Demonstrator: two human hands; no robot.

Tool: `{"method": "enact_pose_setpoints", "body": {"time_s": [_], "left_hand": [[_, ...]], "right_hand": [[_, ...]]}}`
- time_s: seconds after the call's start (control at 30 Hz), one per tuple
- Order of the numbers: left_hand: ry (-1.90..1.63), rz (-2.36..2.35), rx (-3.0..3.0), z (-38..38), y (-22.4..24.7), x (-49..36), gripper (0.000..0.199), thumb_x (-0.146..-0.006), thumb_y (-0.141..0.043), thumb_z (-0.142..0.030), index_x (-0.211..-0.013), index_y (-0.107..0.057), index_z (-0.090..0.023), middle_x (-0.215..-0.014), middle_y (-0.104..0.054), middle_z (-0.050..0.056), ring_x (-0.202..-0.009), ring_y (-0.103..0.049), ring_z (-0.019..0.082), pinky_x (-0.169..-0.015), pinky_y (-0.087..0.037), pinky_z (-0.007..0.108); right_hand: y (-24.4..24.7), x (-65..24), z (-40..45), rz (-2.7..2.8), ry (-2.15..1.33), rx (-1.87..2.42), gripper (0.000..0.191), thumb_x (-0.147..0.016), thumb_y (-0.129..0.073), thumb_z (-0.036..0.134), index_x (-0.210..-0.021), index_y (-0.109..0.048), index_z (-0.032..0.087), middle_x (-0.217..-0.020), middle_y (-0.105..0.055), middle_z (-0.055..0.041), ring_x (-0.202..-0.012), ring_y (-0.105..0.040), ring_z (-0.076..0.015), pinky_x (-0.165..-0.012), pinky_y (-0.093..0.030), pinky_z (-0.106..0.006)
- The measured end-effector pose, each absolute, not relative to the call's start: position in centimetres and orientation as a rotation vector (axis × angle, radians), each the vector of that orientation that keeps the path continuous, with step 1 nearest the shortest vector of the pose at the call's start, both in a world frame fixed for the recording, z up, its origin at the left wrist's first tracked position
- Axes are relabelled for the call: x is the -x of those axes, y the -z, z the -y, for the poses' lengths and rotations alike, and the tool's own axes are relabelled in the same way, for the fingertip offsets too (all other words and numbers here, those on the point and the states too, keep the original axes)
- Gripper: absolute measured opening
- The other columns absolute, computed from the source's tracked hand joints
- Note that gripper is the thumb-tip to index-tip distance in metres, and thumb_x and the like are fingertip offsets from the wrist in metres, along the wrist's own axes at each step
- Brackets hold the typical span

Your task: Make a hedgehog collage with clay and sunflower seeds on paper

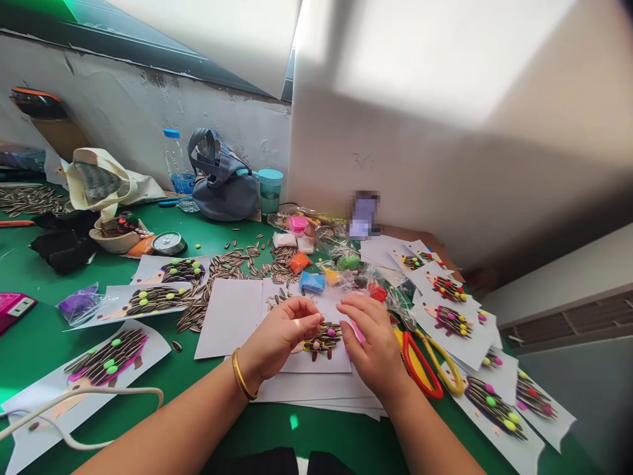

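Note:
A hedgehog picture (pixel 312 356) lies on a stack of white sheets (pixel 306 389) in front of me. Striped sunflower seeds form its spines, with small coloured clay balls among them. My left hand (pixel 287 330) hovers over its left side, thumb and forefinger pinched together; anything between them is too small to make out. To the right of the picture, my right hand (pixel 373 343) has its fingers loosely bent and thumb apart. Beneath those fingers shows a bit of pink clay (pixel 358 331). A blank white card (pixel 230 313) rests left of the picture.
Loose sunflower seeds (pixel 237 260) are heaped behind the card. Clay packs, among them a blue one (pixel 312 283), lie beyond my hands. Red-and-yellow scissors (pixel 425 369) sit right of my right hand. Other hedgehog cards (pixel 504 429) line both sides; a white cable (pixel 99 390) crosses one.

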State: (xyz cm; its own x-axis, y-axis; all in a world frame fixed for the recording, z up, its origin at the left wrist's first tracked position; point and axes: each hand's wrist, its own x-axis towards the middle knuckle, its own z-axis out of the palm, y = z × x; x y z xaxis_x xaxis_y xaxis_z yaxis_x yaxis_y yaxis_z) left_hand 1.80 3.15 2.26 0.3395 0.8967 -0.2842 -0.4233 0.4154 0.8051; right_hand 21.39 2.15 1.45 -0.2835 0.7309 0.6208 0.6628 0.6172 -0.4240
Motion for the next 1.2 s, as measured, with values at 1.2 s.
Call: {"method": "enact_pose_setpoints", "body": {"time_s": [1.2], "left_hand": [[-0.858, -0.818, -1.242, -2.4, -1.8, -2.2, 0.041, -0.086, -0.061, -0.050, -0.068, -0.063, -0.013, -0.063, -0.059, 0.003, -0.061, -0.053, 0.013, -0.060, -0.041, 0.025]], "right_hand": [[-1.8, -19.9, -1.0, 1.955, -0.392, 0.865, 0.024, -0.090, -0.062, 0.016, -0.112, -0.065, 0.027, -0.106, -0.068, -0.0059, -0.103, -0.060, -0.0234, -0.092, -0.049, -0.044]]}}
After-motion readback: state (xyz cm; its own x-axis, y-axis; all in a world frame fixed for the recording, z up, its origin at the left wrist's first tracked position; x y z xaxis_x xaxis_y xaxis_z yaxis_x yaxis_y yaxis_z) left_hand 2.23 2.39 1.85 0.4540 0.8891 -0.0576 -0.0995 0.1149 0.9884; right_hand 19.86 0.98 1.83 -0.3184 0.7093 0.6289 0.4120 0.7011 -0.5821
